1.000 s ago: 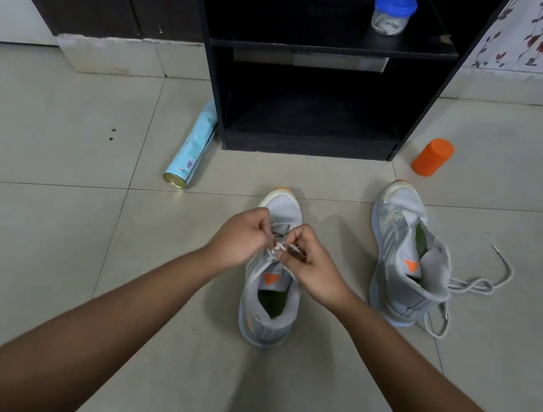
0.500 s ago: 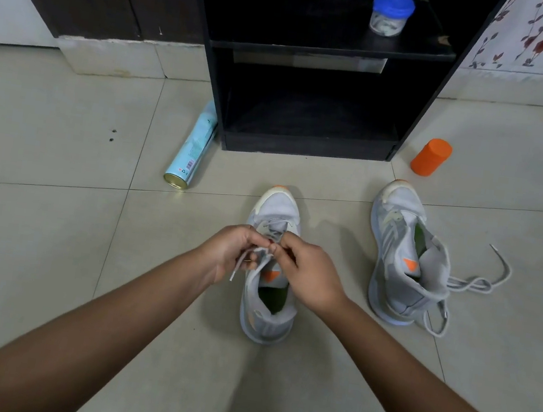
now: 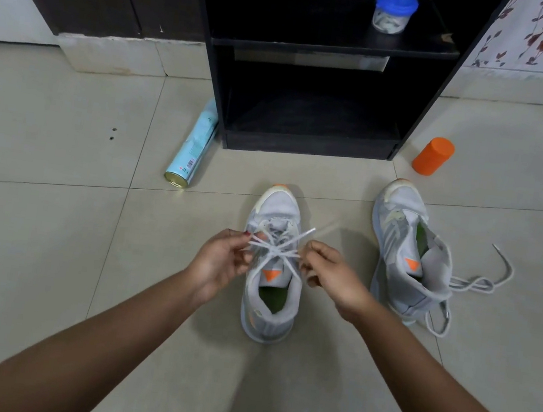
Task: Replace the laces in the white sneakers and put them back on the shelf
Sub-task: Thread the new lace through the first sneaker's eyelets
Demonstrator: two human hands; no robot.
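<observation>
Pale floor tiles [image 3: 53,229] carry everything, and both bare forearms reach out over them from the bottom edge. The left hand [image 3: 217,264] and right hand [image 3: 332,283] each pinch a strand of the white lace [image 3: 276,249] between thumb and fingertips, drawn apart to either side of a crossing above the tongue of the near sneaker [image 3: 277,206]. That knot looks only half drawn. If either pinch slips or the pull is uneven, I judge a loop could run out through the crossing and undo the bow, or a hard tug could drag the light shoe off its spot. Both wrists bend inward, with the other fingers curled loosely beneath. One lace tip sticks up and away past the right hand. The near sneaker stands upright, toe toward the shelf [image 3: 305,146]. Further right, well apart, the second sneaker [image 3: 401,202] leans on its side, its loose lace [image 3: 474,284] trailing across the tile, not yet tied. Beyond both stands the black shelf, where the pair should go.
</observation>
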